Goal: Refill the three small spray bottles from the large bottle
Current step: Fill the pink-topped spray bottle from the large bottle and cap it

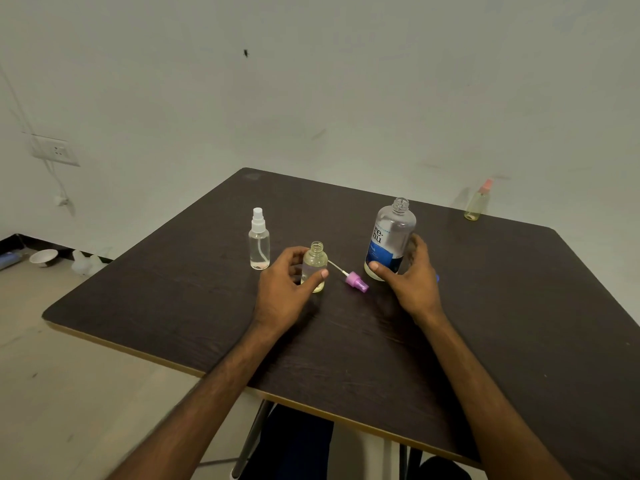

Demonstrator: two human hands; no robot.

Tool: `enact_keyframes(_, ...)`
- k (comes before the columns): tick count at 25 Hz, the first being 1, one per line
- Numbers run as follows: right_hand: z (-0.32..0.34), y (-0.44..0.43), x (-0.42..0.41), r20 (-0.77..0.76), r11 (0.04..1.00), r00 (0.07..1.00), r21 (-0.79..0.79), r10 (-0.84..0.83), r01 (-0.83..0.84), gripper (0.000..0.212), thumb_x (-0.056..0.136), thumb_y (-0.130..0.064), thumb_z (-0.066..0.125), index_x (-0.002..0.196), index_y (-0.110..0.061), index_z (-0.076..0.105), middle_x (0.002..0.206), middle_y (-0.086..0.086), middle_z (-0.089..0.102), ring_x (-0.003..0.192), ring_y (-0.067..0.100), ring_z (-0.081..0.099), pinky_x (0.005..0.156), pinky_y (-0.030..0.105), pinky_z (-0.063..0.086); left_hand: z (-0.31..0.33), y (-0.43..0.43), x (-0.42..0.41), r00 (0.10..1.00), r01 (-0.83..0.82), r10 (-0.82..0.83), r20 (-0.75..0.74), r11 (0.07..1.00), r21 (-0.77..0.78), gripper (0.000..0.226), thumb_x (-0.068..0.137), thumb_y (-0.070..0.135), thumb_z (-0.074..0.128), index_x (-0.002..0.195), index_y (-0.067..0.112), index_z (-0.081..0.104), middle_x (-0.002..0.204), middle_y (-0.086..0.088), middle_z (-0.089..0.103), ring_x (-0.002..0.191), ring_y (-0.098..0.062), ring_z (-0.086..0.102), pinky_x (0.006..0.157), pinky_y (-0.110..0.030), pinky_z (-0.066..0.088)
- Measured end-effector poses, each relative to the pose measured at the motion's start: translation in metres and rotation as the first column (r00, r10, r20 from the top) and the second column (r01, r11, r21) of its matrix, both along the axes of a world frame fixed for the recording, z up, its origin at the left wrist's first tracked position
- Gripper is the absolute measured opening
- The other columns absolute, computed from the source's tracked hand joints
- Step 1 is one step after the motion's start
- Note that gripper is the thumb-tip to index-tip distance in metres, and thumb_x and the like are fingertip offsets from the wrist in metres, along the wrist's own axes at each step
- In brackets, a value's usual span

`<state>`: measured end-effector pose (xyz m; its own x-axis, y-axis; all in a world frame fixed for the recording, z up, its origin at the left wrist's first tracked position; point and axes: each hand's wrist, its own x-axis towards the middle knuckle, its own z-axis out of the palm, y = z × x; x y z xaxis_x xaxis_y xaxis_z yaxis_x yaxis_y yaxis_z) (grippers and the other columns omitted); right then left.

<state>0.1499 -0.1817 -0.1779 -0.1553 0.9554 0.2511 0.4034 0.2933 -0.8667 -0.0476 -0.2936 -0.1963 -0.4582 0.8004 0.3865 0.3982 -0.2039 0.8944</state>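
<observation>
While the left hand point(287, 289) curls round the uncapped small bottle point(314, 265) mid-table, the right hand point(414, 278) grips the large bottle point(389, 237), whose neck is open. Three small bottles stand in all: the held one, a white-capped one point(259, 242) just left, and a pink-capped one point(478, 204) at the far edge. One purple sprayer point(356, 281) lies between the hands. Bare table point(519, 323) spreads nearer and rightward.
</observation>
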Motion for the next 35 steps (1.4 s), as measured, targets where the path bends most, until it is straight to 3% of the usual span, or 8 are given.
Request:
enact_keyframes(4, 0.007, -0.024, 0.013, 0.113, 0.958, 0.969, 0.213, -0.218, 0.191, 0.077, 0.070, -0.034, 0.085, 0.133, -0.019, 0.044, 0.132, -0.001, 0.054, 0.122, 0.016, 0.051, 0.099, 0.031, 0.045, 0.001, -0.001, 0.000, 1.000, 0.021, -0.021, -0.009, 0.999, -0.025, 0.043, 0.082, 0.020, 0.081, 0.120, 0.024, 0.060, 0.103, 0.027, 0.063, 0.097, 0.021, 0.060, 0.082, -0.004, 0.048)
enact_keyframes(7, 0.007, -0.046, 0.004, 0.207, 0.911, 0.962, 0.403, -0.178, 0.082, 0.039, 0.080, -0.032, 0.077, 0.111, -0.017, 0.058, 0.110, -0.001, 0.060, 0.101, 0.013, 0.054, 0.084, 0.030, 0.050, 0.000, 0.001, -0.002, 0.999, 0.032, -0.032, -0.006, 0.999, -0.041, 0.047, 0.082, 0.019, 0.081, 0.123, 0.022, 0.060, 0.106, 0.024, 0.064, 0.097, 0.023, 0.058, 0.083, -0.003, 0.046)
enact_keyframes(14, -0.007, -0.049, -0.026, 0.578, 0.949, 0.815, 0.236, 0.036, -0.210, 0.041, 0.091, -0.041, 0.062, 0.124, -0.019, 0.053, 0.118, -0.001, 0.057, 0.103, 0.013, 0.050, 0.084, 0.025, 0.041, -0.003, 0.002, -0.003, 1.000, 0.019, -0.018, 0.017, 0.997, -0.069, 0.055, 0.077, 0.017, 0.085, 0.126, 0.017, 0.059, 0.111, 0.018, 0.065, 0.098, 0.016, 0.060, 0.084, -0.003, 0.046)
enact_keyframes(19, -0.007, -0.046, -0.027, 0.541, 0.951, 0.841, 0.258, 0.004, -0.170, 0.029, 0.094, -0.032, 0.061, 0.119, -0.020, 0.056, 0.114, -0.001, 0.062, 0.100, 0.011, 0.054, 0.086, 0.026, 0.047, -0.004, 0.004, -0.005, 1.000, 0.021, -0.023, -0.016, 0.994, -0.106, 0.054, 0.078, 0.016, 0.084, 0.126, 0.015, 0.060, 0.110, 0.016, 0.065, 0.098, 0.011, 0.060, 0.083, -0.002, 0.046)
enact_keyframes(23, -0.003, -0.047, -0.017, 0.207, 0.942, 0.978, 0.332, -0.012, -0.059, 0.024, 0.090, -0.025, 0.068, 0.112, -0.019, 0.062, 0.106, -0.003, 0.064, 0.090, 0.007, 0.062, 0.080, 0.032, 0.057, -0.005, 0.005, -0.005, 1.000, 0.008, -0.007, 0.009, 0.994, -0.106, 0.052, 0.076, 0.017, 0.085, 0.122, 0.015, 0.059, 0.109, 0.015, 0.066, 0.100, 0.006, 0.063, 0.082, -0.004, 0.047)
enact_keyframes(28, 0.036, -0.056, -0.001, -0.016, 0.918, 0.999, 0.396, 0.048, -0.037, 0.029, 0.087, -0.019, 0.073, 0.115, -0.016, 0.068, 0.109, -0.001, 0.067, 0.095, 0.004, 0.063, 0.079, 0.012, 0.053, -0.007, 0.005, -0.005, 1.000, 0.014, -0.013, 0.016, 0.996, -0.090, 0.050, 0.077, 0.020, 0.085, 0.120, 0.013, 0.061, 0.113, 0.009, 0.071, 0.106, -0.001, 0.066, 0.090, -0.014, 0.049)
enact_keyframes(32, 0.076, -0.051, 0.006, 0.059, 0.893, 0.986, 0.420, 0.155, -0.166, 0.028, 0.086, -0.019, 0.074, 0.114, -0.019, 0.070, 0.108, -0.005, 0.069, 0.098, 0.006, 0.064, 0.084, 0.016, 0.053, -0.008, 0.005, -0.005, 0.999, 0.046, -0.047, -0.006, 0.995, -0.092, 0.048, 0.078, 0.023, 0.085, 0.120, 0.016, 0.062, 0.113, 0.009, 0.072, 0.106, -0.001, 0.066, 0.095, -0.018, 0.051)
enact_keyframes(35, 0.095, -0.044, -0.002, 0.288, 0.836, 0.938, 0.451, 0.194, -0.312, 0.025, 0.086, -0.020, 0.073, 0.111, -0.020, 0.072, 0.102, -0.005, 0.067, 0.092, 0.003, 0.062, 0.081, 0.009, 0.048, -0.006, 0.004, -0.004, 0.997, 0.065, -0.069, -0.028, 0.993, -0.101, 0.049, 0.078, 0.025, 0.084, 0.121, 0.018, 0.062, 0.115, 0.010, 0.071, 0.106, 0.000, 0.066, 0.095, -0.016, 0.050)
